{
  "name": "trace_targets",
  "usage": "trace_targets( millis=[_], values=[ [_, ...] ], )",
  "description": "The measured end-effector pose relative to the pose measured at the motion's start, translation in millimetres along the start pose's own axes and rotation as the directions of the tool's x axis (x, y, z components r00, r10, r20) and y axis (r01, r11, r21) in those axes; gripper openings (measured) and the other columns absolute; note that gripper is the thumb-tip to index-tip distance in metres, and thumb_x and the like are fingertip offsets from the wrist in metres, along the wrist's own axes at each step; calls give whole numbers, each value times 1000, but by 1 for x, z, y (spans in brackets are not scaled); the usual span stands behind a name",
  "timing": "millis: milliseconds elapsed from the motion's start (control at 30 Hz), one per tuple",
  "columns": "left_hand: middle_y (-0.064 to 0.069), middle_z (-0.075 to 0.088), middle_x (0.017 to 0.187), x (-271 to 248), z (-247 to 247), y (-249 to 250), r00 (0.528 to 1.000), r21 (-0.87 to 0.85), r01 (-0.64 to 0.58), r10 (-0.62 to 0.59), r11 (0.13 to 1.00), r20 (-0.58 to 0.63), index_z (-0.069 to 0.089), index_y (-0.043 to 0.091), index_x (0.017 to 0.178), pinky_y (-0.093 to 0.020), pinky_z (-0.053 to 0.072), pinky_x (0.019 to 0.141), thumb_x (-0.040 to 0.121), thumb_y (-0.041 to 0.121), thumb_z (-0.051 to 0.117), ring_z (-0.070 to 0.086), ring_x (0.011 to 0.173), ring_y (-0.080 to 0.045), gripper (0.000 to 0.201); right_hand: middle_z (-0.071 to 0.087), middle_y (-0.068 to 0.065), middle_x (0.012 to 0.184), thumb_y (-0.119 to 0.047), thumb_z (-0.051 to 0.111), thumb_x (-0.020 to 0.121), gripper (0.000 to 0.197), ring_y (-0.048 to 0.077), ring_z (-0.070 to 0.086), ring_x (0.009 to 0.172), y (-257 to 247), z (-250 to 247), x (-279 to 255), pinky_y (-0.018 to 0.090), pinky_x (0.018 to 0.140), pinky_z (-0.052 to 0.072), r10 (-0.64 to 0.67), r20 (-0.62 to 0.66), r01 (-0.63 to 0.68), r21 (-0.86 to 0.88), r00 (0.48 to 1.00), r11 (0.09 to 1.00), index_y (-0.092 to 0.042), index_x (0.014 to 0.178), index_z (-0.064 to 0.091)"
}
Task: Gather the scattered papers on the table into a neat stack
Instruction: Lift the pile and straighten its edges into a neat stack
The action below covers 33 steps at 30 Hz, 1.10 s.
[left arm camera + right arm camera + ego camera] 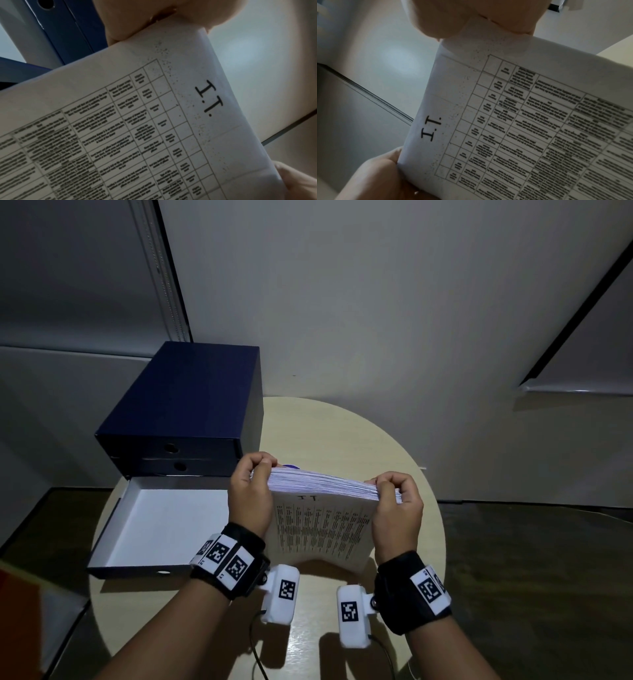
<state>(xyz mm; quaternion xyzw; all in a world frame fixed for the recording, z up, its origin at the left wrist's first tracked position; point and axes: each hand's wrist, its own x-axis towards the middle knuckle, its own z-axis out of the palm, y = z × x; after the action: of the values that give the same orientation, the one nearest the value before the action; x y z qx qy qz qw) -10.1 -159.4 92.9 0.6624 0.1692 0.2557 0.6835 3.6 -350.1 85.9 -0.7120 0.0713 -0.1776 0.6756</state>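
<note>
Here we see the paper stack (320,518) held upright above the round table (404,446), its lower edge just over or resting on the tabletop (we cannot tell which), with the left hand (248,501) and the right hand (397,508) each curled round one upper corner, thumbs toward us and fingers folded over the top edge. The facing sheet, a printed table headed "I.T." (208,97), bows outward between the two grips, as both wrist views show. We judge that the sheets are being squared on edge, and the hazards follow from that posture. Because only the top corners are pinched, the lower half of the stack hangs unsupported; a slackened grip on either side could let inner sheets slide down and fan out, undoing the alignment. The top edge appears slightly stepped, so pressing harder without tapping might lock that skew in place or crease the corners. A purple item (289,466) peeks up behind the stack near the left hand; what it is we cannot say. The open drawer (161,525) of the dark blue file box (185,398) lies just beside the left wrist, where a sideways swing could knock it
</note>
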Motion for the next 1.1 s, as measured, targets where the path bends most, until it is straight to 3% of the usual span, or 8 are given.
trace_targets(
  millis=[100, 167, 333, 500, 667, 767, 933, 1100],
  values=[
    [7, 61, 87, -2, -3, -3, 998, -31, -20, 22, 999, 57, 60, 17, 89, -31, 44, 80, 89, 28, 53, 57, 84, -13, 13, 63, -5, 91, -26, 59, 93, 7, 10, 59, 84, -1, -4, -1, 32, 69, 48, -26, 101, 22, 42, 995, 999, -19, 91, 58],
    [5, 55, 93, -5, -8, -6, 983, -129, -10, 33, 992, 180, 51, 16, 103, -25, 46, 73, 76, 33, 59, 56, 82, -9, 33, 56, -3, 102, -31, 62, 84, 30, 6, 58, 87, 1, -11, -2, 29, 71, 51, -68, 232, 41, 119, 970, 992, -18, 108, 50],
    [2, 55, 102, -6, -14, -16, 965, 25, 3, -9, 1000, 263, 46, 30, 109, -28, 50, 76, 73, 13, 52, 57, 86, -8, 41, 55, -7, 113, 8, 54, 90, 46, -8, 59, 97, 11, -19, -3, 13, 79, 51, -73, 339, 102, -68, 938, 992, -26, 119, 44],
    [4, 66, 117, -6, -23, -26, 968, 167, 26, -67, 986, 242, 59, 38, 114, -45, 49, 98, 86, 42, 55, 62, 111, -13, 29, 69, -5, 105, -13, 54, 99, 24, 4, 66, 97, 27, -24, -1, 41, 85, 58, -44, 284, 98, -180, 958, 979, -34, 108, 59],
    [15, 58, 107, -14, -13, -12, 946, 237, -151, 70, 960, 316, 38, 19, 121, -23, 46, 83, 102, 23, 38, 56, 96, 10, 19, 64, -7, 102, -16, 46, 102, 25, 0, 64, 90, 14, -15, -8, 35, 76, 55, -98, 310, 140, -117, 946, 983, -40, 107, 46],
    [15, 50, 106, -24, -11, -13, 941, 229, -284, 225, 931, 252, 26, 30, 117, -24, 48, 78, 96, 32, 36, 57, 98, -5, 22, 61, -9, 107, -28, 46, 99, 25, -1, 62, 95, 13, -14, -15, 24, 75, 57, -144, 280, 165, -51, 949, 985, -45, 116, 38],
    [21, 47, 108, -43, -9, -31, 947, 272, -179, 91, 945, 307, 23, 26, 120, 2, 38, 73, 100, 8, 44, 51, 96, 18, 34, 58, -12, 112, -1, 47, 100, 43, -1, 60, 105, 42, -18, -37, 8, 74, 49, -18, 304, 68, -153, 953, 986, -39, 116, 33],
    [5, 54, 107, -42, -13, -34, 962, 326, -191, 111, 926, 250, 27, 23, 119, -2, 41, 70, 96, -3, 45, 57, 94, -4, 39, 60, -10, 109, 5, 45, 97, 44, -6, 60, 96, 44, -23, -37, 11, 71, 52, 4, 290, 51, -181, 957, 982, -32, 119, 33]
  ],
)
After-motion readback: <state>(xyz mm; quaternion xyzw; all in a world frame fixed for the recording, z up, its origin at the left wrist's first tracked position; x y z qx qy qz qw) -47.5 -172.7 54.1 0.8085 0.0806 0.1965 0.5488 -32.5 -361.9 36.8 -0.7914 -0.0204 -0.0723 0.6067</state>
